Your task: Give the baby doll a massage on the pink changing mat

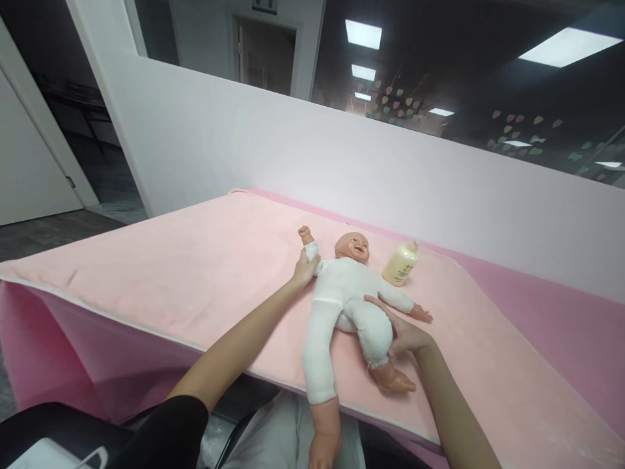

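Note:
A baby doll (346,280) with a white cloth body lies on its back on the pink-covered table, head away from me. My left hand (306,267) is closed around its raised arm on the left, just below the plastic fist. On the other side, my right hand (403,332) grips the bent leg at the thigh and knee, thumb and fingers around the cloth. The doll's other leg (322,371) is stretched toward me, its foot hanging over the table's front edge. Its other arm rests on the cover near my right hand.
A pale yellow pump bottle (401,264) stands tilted in view beside the doll's head. The pink table cover (195,267) drapes over the front edge. Behind it is a white wall (293,143) with dark glass above. A door (34,150) is at the left.

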Tool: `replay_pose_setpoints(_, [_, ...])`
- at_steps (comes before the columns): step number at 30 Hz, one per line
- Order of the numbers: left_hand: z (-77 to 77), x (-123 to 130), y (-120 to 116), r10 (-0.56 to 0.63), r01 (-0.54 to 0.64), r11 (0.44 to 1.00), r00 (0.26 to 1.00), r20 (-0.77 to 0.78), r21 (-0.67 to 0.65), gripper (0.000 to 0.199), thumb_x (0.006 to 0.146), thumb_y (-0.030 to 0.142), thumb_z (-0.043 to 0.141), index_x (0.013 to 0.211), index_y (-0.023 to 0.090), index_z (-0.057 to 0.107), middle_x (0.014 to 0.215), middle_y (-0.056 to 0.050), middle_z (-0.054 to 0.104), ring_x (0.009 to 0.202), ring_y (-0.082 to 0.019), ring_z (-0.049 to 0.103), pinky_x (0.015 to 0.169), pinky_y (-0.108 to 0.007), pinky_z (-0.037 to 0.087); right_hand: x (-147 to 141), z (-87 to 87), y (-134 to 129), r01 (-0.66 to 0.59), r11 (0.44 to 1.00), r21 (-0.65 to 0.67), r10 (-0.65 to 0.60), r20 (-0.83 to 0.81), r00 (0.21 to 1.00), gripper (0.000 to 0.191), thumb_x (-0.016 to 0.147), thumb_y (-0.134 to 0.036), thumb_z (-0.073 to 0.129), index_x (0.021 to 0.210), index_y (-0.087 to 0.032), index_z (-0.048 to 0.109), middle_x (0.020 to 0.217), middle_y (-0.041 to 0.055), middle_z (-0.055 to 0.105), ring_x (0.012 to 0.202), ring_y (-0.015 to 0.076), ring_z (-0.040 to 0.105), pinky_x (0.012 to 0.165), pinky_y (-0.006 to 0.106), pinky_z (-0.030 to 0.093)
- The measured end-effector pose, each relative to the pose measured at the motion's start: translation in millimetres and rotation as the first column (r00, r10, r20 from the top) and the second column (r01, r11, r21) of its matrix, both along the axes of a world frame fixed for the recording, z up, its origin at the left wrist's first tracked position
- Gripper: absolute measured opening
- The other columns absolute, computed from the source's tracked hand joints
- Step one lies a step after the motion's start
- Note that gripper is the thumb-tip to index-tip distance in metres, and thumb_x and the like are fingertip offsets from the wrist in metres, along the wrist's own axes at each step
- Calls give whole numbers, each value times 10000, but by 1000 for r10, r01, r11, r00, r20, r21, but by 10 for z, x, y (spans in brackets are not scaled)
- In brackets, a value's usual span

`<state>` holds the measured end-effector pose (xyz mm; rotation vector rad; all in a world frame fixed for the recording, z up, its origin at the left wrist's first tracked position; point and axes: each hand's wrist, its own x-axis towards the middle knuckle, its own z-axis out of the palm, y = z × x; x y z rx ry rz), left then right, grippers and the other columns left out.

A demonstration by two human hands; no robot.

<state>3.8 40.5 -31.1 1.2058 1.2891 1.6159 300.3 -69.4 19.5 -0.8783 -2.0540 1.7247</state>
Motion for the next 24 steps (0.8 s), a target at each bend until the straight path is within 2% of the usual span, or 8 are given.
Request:
replay_pose_setpoints(3, [54, -10, -84, -64, 71, 997, 985, -162, 38, 522, 798, 383, 585, 1282, 226, 470, 1081, -73, 654, 934, -245, 602, 875, -394, 454, 1, -5, 4, 1, 1000, -14, -1, 14, 1000, 1325, 434, -470, 896, 1515, -295, 149, 1555, 99, 138, 1423, 314, 218, 1115, 396, 325])
replay_pose_setpoints(6, [154, -3, -180, -143, 184, 969, 961, -237, 163, 568, 793, 331, 585, 1344, 252, 469, 1232, -55, 627, 1064, -256, 592, 938, -386, 440, -2, -4, 11, 1, 1000, 1, -1, 28, 1000, 1344, 423, -470, 898, 1517, -279, 142, 1554, 107, 139, 1438, 315, 169, 1133, 414, 291])
replay_pose_setpoints(8, [221, 13, -228, -204, 273, 934, 937, -284, 231, 526, 774, 250, 578, 1298, 252, 541, 1263, -37, 624, 1116, -254, 583, 962, -370, 435, -2, -6, 14, -1, 1000, 16, 1, 29, 1000, 1350, 408, -467, 903, 1515, -279, 154, 1553, 103, 146, 1438, 310, 170, 1147, 411, 265])
replay_pose_setpoints(11, [269, 43, -252, -293, 396, 883, 884, -364, 252, 432, 748, 162, 534, 1154, 236, 664, 1170, -30, 681, 1060, -245, 616, 933, -355, 458, -3, -6, 8, 3, 1000, -1, -3, 19, 1000, 1338, 423, -468, 900, 1516, -281, 151, 1548, 106, 164, 1419, 310, 232, 1137, 400, 286])
replay_pose_setpoints(16, [210, 76, -211, -277, 353, 910, 907, -317, 216, 365, 755, 180, 538, 1069, 213, 722, 1153, -55, 692, 1067, -254, 621, 915, -364, 483, -18, -9, -9, 24, 999, -26, -25, -13, 1000, 1322, 441, -437, 902, 1515, -297, 146, 1544, 110, 181, 1384, 315, 309, 1099, 402, 346])
replay_pose_setpoints(22, [241, 75, -240, -281, 366, 903, 900, -334, 227, 372, 759, 172, 529, 1079, 195, 717, 1164, -52, 689, 1066, -247, 624, 908, -339, 482, -48, -19, -12, 60, 998, -35, -62, -62, 996, 1294, 487, -457, 885, 1517, -304, 118, 1575, 78, 60, 1437, 310, 179, 1125, 420, 310])
replay_pose_setpoints(24, [290, 69, -280, -279, 385, 893, 881, -383, 235, 412, 745, 138, 507, 1102, 195, 704, 1156, -42, 692, 1047, -236, 628, 901, -323, 475, -62, -17, -20, 60, 997, -51, -64, -84, 994, 1281, 506, -459, 877, 1517, -312, 103, 1575, 76, 63, 1430, 310, 198, 1114, 421, 326])
